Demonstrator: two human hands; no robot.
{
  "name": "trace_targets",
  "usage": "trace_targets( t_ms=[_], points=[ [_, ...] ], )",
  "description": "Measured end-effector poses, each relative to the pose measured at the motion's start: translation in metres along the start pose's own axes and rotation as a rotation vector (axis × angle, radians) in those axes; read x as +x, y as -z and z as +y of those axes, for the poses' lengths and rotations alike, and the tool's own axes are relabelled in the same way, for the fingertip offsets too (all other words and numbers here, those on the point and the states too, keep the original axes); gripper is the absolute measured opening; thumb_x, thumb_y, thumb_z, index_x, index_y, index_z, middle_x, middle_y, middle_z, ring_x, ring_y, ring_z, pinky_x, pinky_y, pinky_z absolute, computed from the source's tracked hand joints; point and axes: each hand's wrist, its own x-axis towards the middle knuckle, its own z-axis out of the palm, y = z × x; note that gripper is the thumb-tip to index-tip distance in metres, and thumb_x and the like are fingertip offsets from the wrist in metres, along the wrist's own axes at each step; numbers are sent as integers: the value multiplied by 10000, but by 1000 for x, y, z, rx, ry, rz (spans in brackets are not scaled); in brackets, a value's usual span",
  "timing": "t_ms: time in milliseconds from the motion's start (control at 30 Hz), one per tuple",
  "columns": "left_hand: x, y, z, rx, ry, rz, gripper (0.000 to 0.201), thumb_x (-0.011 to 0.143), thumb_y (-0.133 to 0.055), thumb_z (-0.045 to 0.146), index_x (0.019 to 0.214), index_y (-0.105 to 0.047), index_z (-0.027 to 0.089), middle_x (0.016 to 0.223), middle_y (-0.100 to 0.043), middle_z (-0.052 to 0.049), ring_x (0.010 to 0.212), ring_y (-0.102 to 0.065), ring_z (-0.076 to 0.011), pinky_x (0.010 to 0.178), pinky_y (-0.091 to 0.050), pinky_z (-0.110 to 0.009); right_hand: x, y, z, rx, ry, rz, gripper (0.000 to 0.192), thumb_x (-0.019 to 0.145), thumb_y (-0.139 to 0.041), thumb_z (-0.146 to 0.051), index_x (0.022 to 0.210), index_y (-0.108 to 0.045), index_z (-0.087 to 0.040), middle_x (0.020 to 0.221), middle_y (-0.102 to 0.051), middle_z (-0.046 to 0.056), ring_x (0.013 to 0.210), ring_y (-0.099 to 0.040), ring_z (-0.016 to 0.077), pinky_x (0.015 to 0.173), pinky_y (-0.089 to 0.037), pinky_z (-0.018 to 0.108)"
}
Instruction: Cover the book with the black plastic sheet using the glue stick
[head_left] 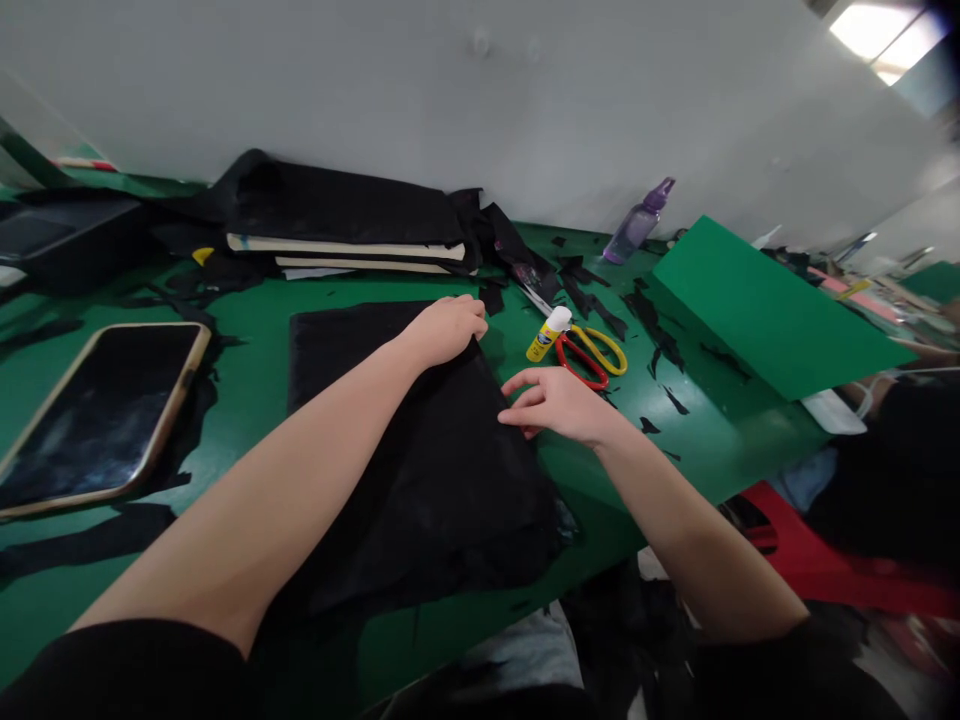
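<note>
Fingers (519, 416) parted, right hand (561, 402) touches black cloth (450, 490); left hand (447, 327) curls atop, grip unclear.

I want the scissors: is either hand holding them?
No, the scissors lie on the green table, while the left hand rests on the black cloth and the right hand is at its edge.

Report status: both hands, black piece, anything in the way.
Left hand on black piece, near its upper right corner; right hand at its right edge. Piece lies on green table. Scissors, glue stick near right hand, off the piece.
</note>
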Motion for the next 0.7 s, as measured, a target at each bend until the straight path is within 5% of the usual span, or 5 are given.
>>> trace_targets(
  t_ms=[267, 700],
  points=[
    [0, -4, -3, -64, 20, 14, 250, 780, -405, 49, 693, -606, 170, 828, -586, -32, 791, -495, -151, 714, -338, -294, -28, 1, 6, -76, 39, -70, 276, 644, -729, -219, 622, -455, -194, 557, -560, -49, 509, -582, 99, 522, -513, 258],
    [2, -8, -7, -164, 62, 16, 257, 716, -383, 30, 665, -592, 171, 865, -596, -39, 879, -520, -162, 789, -381, -277, -53, 10, 17, -148, 6, -266, 294, 671, -740, -316, 652, -482, -176, 598, -542, -43, 550, -544, 81, 519, -388, 206]
  ],
)
